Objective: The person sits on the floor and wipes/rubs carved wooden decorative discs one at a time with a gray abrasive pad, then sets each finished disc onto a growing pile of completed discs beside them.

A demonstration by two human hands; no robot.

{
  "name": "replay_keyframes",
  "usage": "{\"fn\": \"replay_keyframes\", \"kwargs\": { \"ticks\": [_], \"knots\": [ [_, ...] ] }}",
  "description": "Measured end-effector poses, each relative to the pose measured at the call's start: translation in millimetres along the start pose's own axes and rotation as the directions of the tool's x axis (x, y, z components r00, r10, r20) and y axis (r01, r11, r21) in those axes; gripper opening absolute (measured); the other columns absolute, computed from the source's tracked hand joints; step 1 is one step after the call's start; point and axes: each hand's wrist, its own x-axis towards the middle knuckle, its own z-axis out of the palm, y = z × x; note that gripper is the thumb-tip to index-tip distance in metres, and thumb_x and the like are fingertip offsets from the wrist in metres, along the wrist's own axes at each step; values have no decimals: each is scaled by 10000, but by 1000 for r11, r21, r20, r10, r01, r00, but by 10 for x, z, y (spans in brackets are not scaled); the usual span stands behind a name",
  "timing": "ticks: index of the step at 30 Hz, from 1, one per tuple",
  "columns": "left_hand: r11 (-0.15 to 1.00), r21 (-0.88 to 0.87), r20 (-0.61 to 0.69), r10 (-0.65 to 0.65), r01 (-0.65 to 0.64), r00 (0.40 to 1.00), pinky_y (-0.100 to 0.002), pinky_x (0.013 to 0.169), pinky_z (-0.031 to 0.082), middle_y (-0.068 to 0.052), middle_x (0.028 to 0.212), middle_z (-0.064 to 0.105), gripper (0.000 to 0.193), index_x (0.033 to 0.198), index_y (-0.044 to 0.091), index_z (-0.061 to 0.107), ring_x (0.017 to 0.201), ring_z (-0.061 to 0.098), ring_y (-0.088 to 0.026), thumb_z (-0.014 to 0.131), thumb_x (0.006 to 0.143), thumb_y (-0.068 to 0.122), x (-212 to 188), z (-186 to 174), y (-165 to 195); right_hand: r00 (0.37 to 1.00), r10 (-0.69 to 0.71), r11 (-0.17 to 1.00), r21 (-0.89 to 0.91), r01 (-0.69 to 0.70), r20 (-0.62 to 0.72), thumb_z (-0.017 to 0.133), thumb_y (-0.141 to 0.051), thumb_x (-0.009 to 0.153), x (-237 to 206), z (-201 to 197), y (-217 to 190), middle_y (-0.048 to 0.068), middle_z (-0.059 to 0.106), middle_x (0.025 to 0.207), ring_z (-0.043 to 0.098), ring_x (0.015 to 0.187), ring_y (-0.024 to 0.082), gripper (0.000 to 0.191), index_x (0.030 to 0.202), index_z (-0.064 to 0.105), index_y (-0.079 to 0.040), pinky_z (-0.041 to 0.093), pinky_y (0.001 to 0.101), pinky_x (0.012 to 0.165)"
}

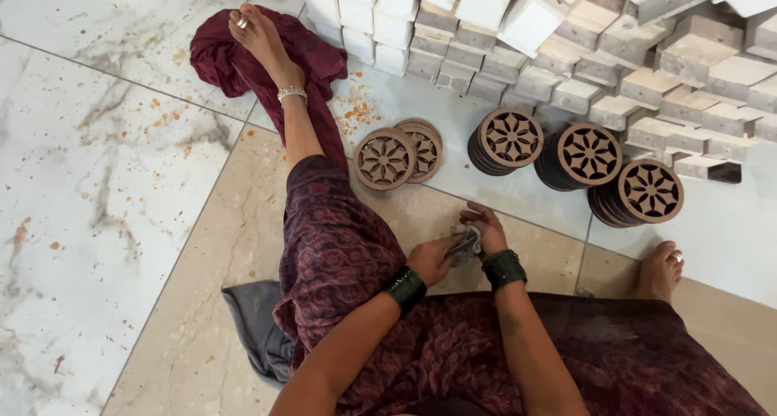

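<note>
Your left hand [429, 260] and right hand [484, 228] meet in front of your lap, fingers curled closed together. Both forearms come from 6 o'clock and point toward 12. Your left leg stretches toward 11 o'clock, bare foot at the end

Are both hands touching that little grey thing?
Touching. The head view shows the left hand and right hand both gripping the small grey piece, fingers wrapped on it.

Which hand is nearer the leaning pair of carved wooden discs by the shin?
Left. The left hand sits below the leaning discs; the right hand is farther right.
</note>
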Motion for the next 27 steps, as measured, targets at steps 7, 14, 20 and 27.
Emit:
{"fn": "replay_keyframes", "kwargs": {
  "ticks": [7, 14, 20, 27],
  "knots": [
    [991, -28, 12, -132, 132, 991, -467, 859, 589, -227, 1125, 734, 411, 1254, 8, 669, 1000, 717, -405, 713, 854, 90, -29, -22, -119, 815, -551, 498, -714, 492, 177, 499, 60, 854, -306, 374, -5, 109, 698, 1185, 647, 993, 262, 407, 1173, 721, -62, 528, 373, 915],
    [994, -72, -39, -90, 87, 995, -456, 932, 572, -243, 1289, 673, 527, 1391, 16, 607, 1114, 678, -415, 669, 868, -3, -32, 103, -132, 908, -382, 758, -505, 414, 170, 439, 50, 922, -138, 279, -41, 111, 721, 1168, 670, 1073, 234, 363, 1132, 729, -6, 518, 358, 980],
    [1000, 14, 11, -4, 3, 1000, -460, 994, 541, -224, 1364, 647, 603, 1404, 40, 608, 1182, 648, -412, 673, 807, -7, -13, -12, -27, 986, -145, 983, -105, 154, 87, 414, 91, 878, 22, 65, 23, 129, 730, 1103, 682, 1060, 254, 378, 1097, 718, 34, 529, 383, 993],
    [982, -145, 13, -122, 122, 992, -457, 897, 578, -216, 1181, 717, 415, 1261, 13, 631, 1084, 696, -400, 709, 857, 73, -40, -75, 47, 774, -587, 537, -600, 593, 239, 435, 84, 832, -222, 272, -34, 132, 735, 1110, 702, 1073, 258, 368, 1006, 748, -1, 536, 381, 986]
  ]
}}
